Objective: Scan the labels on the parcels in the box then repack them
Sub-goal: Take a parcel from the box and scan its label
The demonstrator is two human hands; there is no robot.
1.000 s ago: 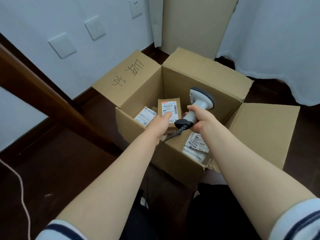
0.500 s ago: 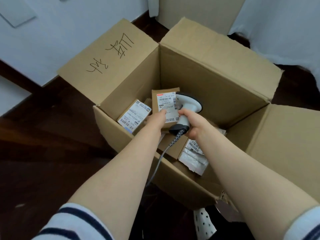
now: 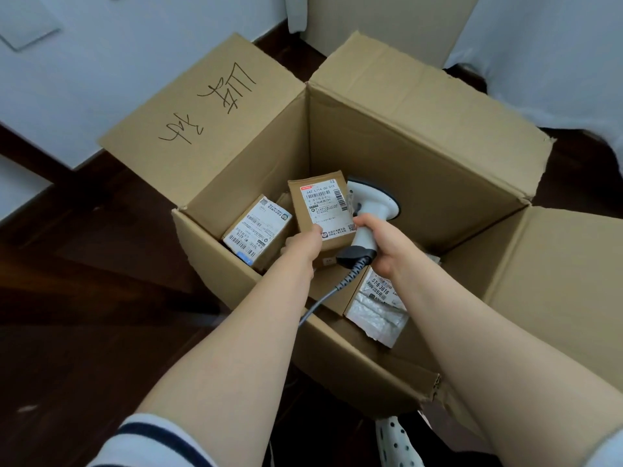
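Small label (image 3: 325, 207) print illegible, scanner (image 3: 372, 210) face behind parcel (image 3: 303, 193), mailer (image 3: 377, 311) partly under forearm (image 3: 455, 298)

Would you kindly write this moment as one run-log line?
phase: scanning | left hand: holds parcel inside box | right hand: grips scanner beside parcel's label

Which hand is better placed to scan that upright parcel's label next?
Right, probably. The right hand grips the scanner, whose head sits beside the label, while the left hand holds the parcel upright inside the box.
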